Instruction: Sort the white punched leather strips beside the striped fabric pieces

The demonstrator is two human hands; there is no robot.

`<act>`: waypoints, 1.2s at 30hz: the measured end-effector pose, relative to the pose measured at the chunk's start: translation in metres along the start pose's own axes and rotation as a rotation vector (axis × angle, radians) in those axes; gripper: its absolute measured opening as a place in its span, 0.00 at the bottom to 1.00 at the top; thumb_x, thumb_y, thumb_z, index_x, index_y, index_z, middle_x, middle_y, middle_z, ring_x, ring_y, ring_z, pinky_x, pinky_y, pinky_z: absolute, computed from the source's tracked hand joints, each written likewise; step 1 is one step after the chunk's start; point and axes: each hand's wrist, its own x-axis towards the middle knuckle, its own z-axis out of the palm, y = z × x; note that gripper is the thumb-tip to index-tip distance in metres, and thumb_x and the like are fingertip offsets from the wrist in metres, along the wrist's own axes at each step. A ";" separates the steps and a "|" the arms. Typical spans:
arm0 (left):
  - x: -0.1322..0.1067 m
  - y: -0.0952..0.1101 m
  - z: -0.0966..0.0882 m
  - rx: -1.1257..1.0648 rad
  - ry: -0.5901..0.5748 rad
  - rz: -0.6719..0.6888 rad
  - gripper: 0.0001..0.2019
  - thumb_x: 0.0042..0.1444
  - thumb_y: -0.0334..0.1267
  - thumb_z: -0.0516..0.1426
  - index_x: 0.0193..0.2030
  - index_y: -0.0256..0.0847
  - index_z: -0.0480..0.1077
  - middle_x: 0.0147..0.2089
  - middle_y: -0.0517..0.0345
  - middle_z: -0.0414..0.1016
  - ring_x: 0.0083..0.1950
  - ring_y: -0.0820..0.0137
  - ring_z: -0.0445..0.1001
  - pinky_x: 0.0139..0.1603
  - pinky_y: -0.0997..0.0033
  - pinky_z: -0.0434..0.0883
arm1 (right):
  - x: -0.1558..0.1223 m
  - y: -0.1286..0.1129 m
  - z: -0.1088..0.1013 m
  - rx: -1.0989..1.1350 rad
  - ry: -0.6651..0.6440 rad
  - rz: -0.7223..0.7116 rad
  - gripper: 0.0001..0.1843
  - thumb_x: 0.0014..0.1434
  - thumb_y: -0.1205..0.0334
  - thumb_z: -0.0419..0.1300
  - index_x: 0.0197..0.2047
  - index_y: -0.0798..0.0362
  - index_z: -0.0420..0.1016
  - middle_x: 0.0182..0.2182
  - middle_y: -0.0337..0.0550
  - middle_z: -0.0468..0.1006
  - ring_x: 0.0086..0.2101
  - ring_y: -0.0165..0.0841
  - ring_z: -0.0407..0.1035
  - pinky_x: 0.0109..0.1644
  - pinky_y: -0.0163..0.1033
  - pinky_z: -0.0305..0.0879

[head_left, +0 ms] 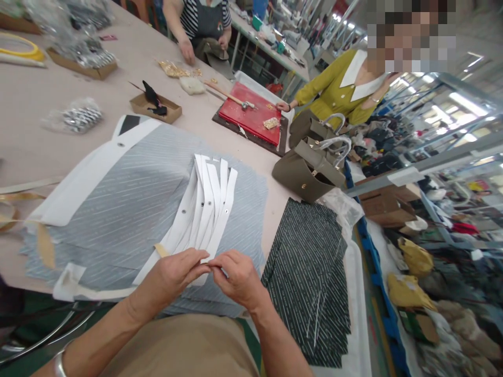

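My left hand [178,271] and my right hand [236,275] meet at the near end of a fanned stack of white strips [214,201]. Thumb and fingertips of both are pinched together, almost touching each other; whatever lies between them is too small to make out. Small dark snaps dot the strips. Under them spreads grey-blue striped fabric [137,193]. A tan piece of tape [161,250] lies beside my left hand. To the left, a wider white strip [94,170] with a dark patch and one snap crosses the fabric.
Dark striped fabric pieces [310,267] lie at the right. Behind them stand olive handbags [308,175], near a red board [251,112] with a hammer on it. A cardboard tray [165,110] and bagged metal parts [80,115] sit further left. Two people are across the table.
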 end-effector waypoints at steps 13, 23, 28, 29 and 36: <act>0.012 -0.011 0.017 -0.183 -0.043 -0.280 0.15 0.69 0.42 0.47 0.36 0.43 0.71 0.42 0.56 0.77 0.43 0.68 0.78 0.45 0.71 0.73 | 0.063 0.104 0.044 0.986 0.493 0.955 0.17 0.42 0.53 0.70 0.31 0.57 0.78 0.22 0.37 0.77 0.21 0.26 0.69 0.23 0.31 0.69; 0.005 -0.027 0.029 -0.151 -0.138 -0.347 0.19 0.68 0.44 0.45 0.34 0.44 0.73 0.54 0.53 0.76 0.51 0.64 0.78 0.53 0.64 0.75 | 0.087 0.126 0.051 0.752 0.293 0.966 0.22 0.46 0.56 0.69 0.43 0.55 0.72 0.19 0.30 0.73 0.16 0.26 0.68 0.18 0.28 0.65; 0.011 -0.017 0.024 -0.170 -0.221 -0.360 0.17 0.68 0.43 0.45 0.34 0.45 0.72 0.51 0.54 0.77 0.54 0.63 0.77 0.51 0.64 0.75 | 0.082 0.135 0.046 0.596 0.207 1.080 0.29 0.46 0.55 0.70 0.48 0.55 0.65 0.18 0.26 0.70 0.13 0.25 0.64 0.14 0.28 0.60; 0.012 -0.015 0.023 -0.178 -0.241 -0.363 0.16 0.68 0.42 0.46 0.34 0.45 0.71 0.50 0.55 0.78 0.55 0.63 0.76 0.51 0.65 0.75 | 0.079 0.134 0.046 0.609 0.208 1.083 0.29 0.48 0.53 0.69 0.48 0.55 0.64 0.19 0.27 0.70 0.14 0.26 0.65 0.15 0.28 0.61; 0.011 -0.002 0.029 -0.138 -0.309 -0.359 0.14 0.66 0.38 0.48 0.31 0.44 0.70 0.53 0.52 0.77 0.60 0.59 0.74 0.52 0.61 0.74 | 0.069 0.106 0.047 0.294 0.121 0.905 0.45 0.41 0.47 0.74 0.59 0.54 0.64 0.34 0.38 0.75 0.32 0.32 0.73 0.37 0.36 0.72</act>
